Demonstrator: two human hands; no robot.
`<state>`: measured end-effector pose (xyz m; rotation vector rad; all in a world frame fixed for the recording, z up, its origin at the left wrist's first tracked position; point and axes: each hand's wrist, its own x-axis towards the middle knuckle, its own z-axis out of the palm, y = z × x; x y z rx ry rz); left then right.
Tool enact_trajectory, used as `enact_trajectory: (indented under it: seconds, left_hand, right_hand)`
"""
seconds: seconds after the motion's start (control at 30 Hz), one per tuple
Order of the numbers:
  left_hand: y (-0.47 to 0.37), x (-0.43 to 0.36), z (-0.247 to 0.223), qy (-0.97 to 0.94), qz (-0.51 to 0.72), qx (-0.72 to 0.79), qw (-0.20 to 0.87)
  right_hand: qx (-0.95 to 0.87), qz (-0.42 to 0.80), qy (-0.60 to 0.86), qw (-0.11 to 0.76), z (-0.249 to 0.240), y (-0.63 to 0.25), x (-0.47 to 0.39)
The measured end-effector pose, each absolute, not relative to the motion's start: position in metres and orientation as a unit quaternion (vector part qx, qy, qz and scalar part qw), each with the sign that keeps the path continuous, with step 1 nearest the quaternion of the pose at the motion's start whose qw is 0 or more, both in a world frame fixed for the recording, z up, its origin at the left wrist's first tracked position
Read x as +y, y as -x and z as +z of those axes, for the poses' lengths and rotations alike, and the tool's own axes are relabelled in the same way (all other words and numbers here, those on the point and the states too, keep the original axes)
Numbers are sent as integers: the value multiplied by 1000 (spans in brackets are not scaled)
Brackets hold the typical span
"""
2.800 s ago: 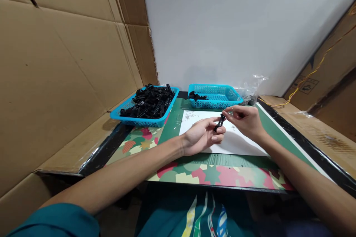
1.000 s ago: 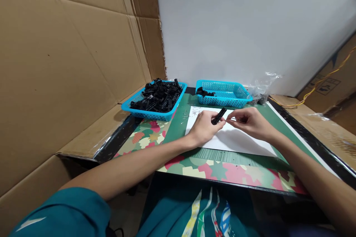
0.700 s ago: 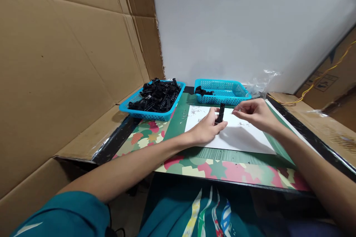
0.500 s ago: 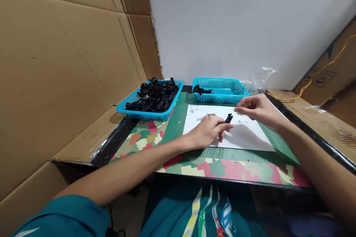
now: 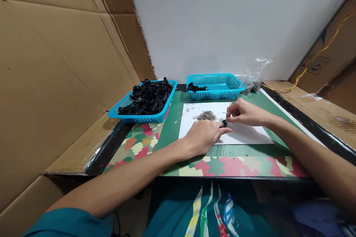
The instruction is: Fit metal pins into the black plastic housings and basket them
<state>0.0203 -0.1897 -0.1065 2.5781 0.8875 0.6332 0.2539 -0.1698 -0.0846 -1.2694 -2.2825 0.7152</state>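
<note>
Pointing its one visible end up and slightly right, toward your right hand (image 5: 230, 114), the black plastic part (image 5: 224, 123) sits just above the white rectangular sheet (image 5: 244, 134); your fingers cover the rest, so its full long axis cannot be told. The thin straight metal pin (image 5: 228, 113) lies nearly level, bare tip to the left, above the visible end of the part; contact between the two not discernible.

Left hand (image 5: 204, 135): palm down, closed around the black part, thumb extended along the near side. Right hand: fingers curled, thumb and fingertips nearly together, pinching the pin.

Count: black part in your grasp, 1; pin in your pinch, 1; white sheet, 1, on the green mat (image 5: 172, 118). Dense heap of small metal pins (image 5: 207, 116), 1, just beyond your left hand; individual pieces too many and too small to count. More pieces lie loose at the sheet's far left corner.

Blue perforated plastic baskets, 2: the left basket (image 5: 150, 119) heaped with black parts, uncountable; the right basket (image 5: 217, 95) with a small cluster at its left end, number unclear. Clear plastic bag (image 5: 254, 77), 1, beside the right basket, grey contents.
</note>
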Motion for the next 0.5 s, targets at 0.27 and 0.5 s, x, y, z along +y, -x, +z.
enact_trajectory:
  seconds: [0.27,0.5]
  left_hand:
    - [-23,-194,-98,-915,129,356,137]
    - [-24,-196,-93,-926,57,367,65]
  right_hand:
    - [-826,237,470,202,-84,-254,-171]
    - [-861,153,443,196,-89,-253,-174]
